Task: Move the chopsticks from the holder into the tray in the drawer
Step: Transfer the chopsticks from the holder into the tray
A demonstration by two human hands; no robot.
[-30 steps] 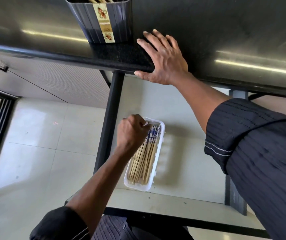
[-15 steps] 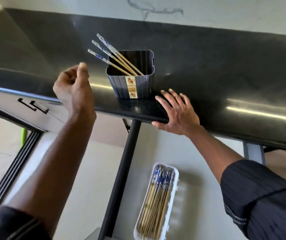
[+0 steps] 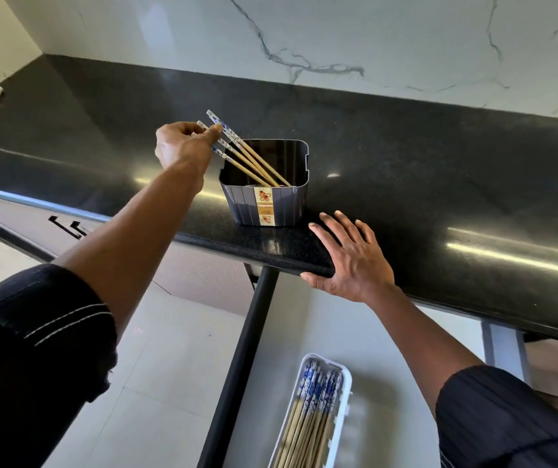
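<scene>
Between left hand [image 3: 183,148] fingers, chopsticks [image 3: 237,146]

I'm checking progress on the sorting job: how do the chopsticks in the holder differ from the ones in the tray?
The chopsticks in the holder are only a few; the chopsticks in the tray are a dense bundle. The holder ones lean tilted out over the dark holder rim on the counter; the tray ones lie flat and parallel in the white tray. The left hand pinches the holder ones; nothing touches the tray ones. Both share wooden shafts with blue-and-white patterned ends.
</scene>
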